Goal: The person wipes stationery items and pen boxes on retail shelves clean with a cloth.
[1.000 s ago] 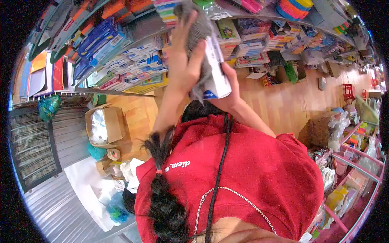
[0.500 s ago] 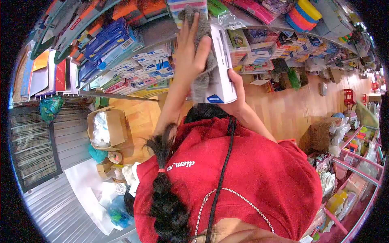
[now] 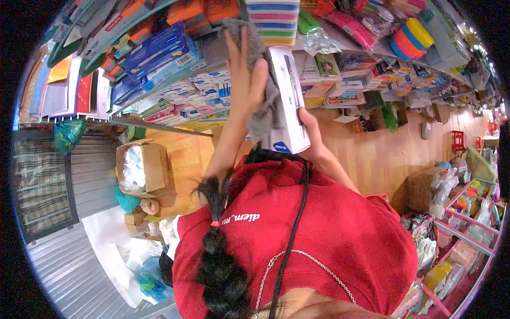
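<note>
A long white box [image 3: 291,125] with a blue label on its near end is held in front of my chest, tilted slightly. My right hand [image 3: 313,139] is closed around its right side, the thumb lying along the edge and the other fingers hidden underneath. Against the left side of the box lies a grey cloth [image 3: 261,118]. My left hand [image 3: 245,80] has hold of this cloth, with fairly straight fingers over it and the thumb toward the box. Part of the cloth hangs below the hand.
Ahead are shelves with blue packs [image 3: 159,50], small boxes [image 3: 204,90] and a striped multicoloured stack [image 3: 272,21]. An open cardboard box [image 3: 154,170] stands on the wooden floor at left. A pink-framed display case [image 3: 462,228] is at right.
The white box and both hands sit a little lower in view, nearer my chest. My left hand with the cloth has shifted slightly left and down, uncovering more of the striped stack.
</note>
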The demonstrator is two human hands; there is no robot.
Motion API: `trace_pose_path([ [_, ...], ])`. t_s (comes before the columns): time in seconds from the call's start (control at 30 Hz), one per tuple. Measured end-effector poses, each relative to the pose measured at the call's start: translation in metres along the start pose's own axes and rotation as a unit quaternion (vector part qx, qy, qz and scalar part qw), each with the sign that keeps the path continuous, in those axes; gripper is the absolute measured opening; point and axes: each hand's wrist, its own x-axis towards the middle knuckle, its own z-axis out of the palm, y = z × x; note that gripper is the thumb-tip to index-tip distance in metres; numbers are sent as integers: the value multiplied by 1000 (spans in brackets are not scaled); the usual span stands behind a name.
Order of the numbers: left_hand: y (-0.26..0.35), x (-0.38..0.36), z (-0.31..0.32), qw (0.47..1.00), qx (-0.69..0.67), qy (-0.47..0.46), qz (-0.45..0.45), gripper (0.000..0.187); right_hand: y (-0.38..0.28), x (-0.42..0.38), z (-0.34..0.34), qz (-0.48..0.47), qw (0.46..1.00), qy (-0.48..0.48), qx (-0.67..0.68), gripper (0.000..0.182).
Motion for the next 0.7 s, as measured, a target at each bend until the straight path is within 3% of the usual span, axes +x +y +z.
trace_pose_path([
  [0.13,55,-48,11,992,-17,-125,6,66,-17,4,-11,-66,998,12,16,58],
  [0.2,67,-66,8,992,21,-121,24,67,-31,4,2,-75,996,-2,48,66],
  [0.33,52,-58,-11,996,29,-72,51,63,-20,3,20,-42,999,6,20,64],
  [0.4,44,-45,-17,998,6,-2,61,59,3,22,-21,27,946,-261,192,58],
  [0.43,33,-37,-25,996,15,32,78,58,-1,7,6,17,997,-68,10,54],
  [0.47,25,-30,-34,993,23,65,95,56,4,6,1,53,987,-150,7,58],
  [0.57,15,-16,-62,981,-154,83,-82,53,16,2,26,128,985,-110,-37,64],
  [0.67,15,-12,-81,979,-136,35,-150,50,17,6,40,97,989,-73,79,65],
  [0.7,16,-12,-83,978,-158,11,-137,55,20,12,36,67,982,-120,131,65],
])
